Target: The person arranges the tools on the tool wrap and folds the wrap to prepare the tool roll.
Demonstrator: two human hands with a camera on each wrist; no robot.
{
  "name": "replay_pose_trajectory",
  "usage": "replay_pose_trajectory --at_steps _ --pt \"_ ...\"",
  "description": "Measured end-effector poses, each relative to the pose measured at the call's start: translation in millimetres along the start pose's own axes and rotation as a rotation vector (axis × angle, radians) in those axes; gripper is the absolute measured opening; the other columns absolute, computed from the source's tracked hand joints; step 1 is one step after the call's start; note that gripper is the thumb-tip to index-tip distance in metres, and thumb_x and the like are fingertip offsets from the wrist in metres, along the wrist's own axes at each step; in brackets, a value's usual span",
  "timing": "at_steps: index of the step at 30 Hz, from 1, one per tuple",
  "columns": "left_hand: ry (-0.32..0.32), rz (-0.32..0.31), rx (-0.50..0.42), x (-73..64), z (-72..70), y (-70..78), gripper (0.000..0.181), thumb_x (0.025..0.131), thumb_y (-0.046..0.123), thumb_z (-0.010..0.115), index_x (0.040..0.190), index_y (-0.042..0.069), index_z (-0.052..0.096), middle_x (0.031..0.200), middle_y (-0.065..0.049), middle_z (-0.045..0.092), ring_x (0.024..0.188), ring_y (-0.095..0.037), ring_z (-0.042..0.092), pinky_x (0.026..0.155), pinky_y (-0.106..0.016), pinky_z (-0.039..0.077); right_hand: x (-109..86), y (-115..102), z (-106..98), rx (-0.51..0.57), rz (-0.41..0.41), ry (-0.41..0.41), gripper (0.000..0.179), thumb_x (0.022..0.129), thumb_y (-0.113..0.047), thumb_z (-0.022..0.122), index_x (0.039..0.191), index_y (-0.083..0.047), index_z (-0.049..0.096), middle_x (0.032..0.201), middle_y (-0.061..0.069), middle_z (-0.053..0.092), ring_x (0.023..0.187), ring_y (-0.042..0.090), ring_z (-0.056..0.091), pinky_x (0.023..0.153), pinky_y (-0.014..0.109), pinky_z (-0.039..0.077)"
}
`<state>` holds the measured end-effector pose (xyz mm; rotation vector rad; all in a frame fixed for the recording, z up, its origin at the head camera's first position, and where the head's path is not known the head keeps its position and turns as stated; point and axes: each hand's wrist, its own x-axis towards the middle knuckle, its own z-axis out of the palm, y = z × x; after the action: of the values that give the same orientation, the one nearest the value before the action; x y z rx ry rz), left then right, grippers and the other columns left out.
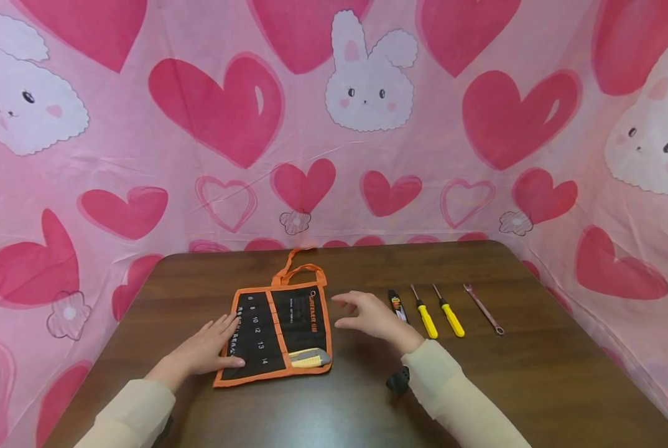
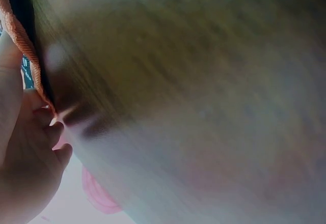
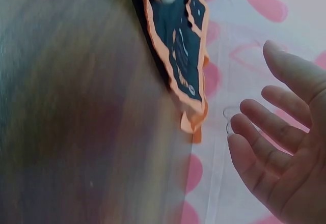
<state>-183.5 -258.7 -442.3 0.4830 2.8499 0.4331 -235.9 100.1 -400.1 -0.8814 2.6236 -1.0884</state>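
A black tool pouch [image 1: 303,311] with orange edging lies on the table, its orange straps trailing toward the back. A yellow and grey utility knife [image 1: 310,358] sits in a slot at the pouch's near right corner. My left hand [image 1: 213,342] rests on the pouch's left side, fingers spread; in the left wrist view the fingers [image 2: 43,127] touch its orange edge. Just right of the pouch, my right hand [image 1: 370,316] hovers with loosely bent fingers and nothing in them. In the right wrist view the right hand [image 3: 285,142] is apart from the pouch [image 3: 178,46].
Right of the right hand lie a black marker-like item [image 1: 397,305], partly covered by that hand, two yellow-handled screwdrivers [image 1: 426,320] and a metal wrench [image 1: 484,310]. A pink cloth with hearts and rabbits [image 1: 367,143] hangs behind the brown wooden table [image 1: 289,417].
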Motion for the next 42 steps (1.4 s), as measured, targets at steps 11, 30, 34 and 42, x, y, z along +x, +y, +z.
replay_pose_trajectory --at_steps 11,30,34,42 --pt "0.006 0.006 -0.001 -1.1 -0.7 -1.2 0.102 0.071 0.062 0.065 0.14 -0.005 0.031 0.145 -0.024 0.026 0.133 -0.041 0.019 0.105 -0.055 0.016 -2.6 18 -13 0.03 0.098 0.112 0.05 0.081 -0.024 0.072 0.127 -0.014 0.055 0.114 0.01 0.059 0.097 0.023 0.056 0.081 0.037 0.05" --pt "0.011 0.006 -0.019 -2.2 0.4 0.2 0.103 0.07 0.062 0.065 0.142 -0.003 0.029 0.146 -0.021 0.024 0.134 -0.04 0.017 0.106 -0.053 0.016 -26.5 54 -34 0.025 0.1 0.256 0.048 0.082 -0.022 0.071 0.125 -0.006 0.056 0.112 0.016 0.06 0.089 0.023 0.057 0.075 0.036 0.051" --pt "0.012 0.003 -0.022 -2.6 0.6 0.1 0.103 0.07 0.062 0.065 0.142 -0.002 0.029 0.146 -0.021 0.024 0.134 -0.04 0.017 0.106 -0.053 0.016 -30.9 64 -36 -0.002 0.14 0.281 0.048 0.082 -0.023 0.071 0.124 -0.005 0.056 0.11 0.016 0.061 0.086 0.022 0.056 0.075 0.037 0.05" --pt "-0.001 0.0 -0.014 -0.3 0.4 0.0 0.103 0.07 0.061 0.066 0.141 -0.004 0.03 0.145 -0.024 0.026 0.133 -0.041 0.019 0.105 -0.055 0.016 -39.8 74 -38 -0.001 0.229 0.31 0.049 0.083 -0.021 0.07 0.125 -0.003 0.054 0.11 0.016 0.06 0.09 0.026 0.055 0.081 0.04 0.05"
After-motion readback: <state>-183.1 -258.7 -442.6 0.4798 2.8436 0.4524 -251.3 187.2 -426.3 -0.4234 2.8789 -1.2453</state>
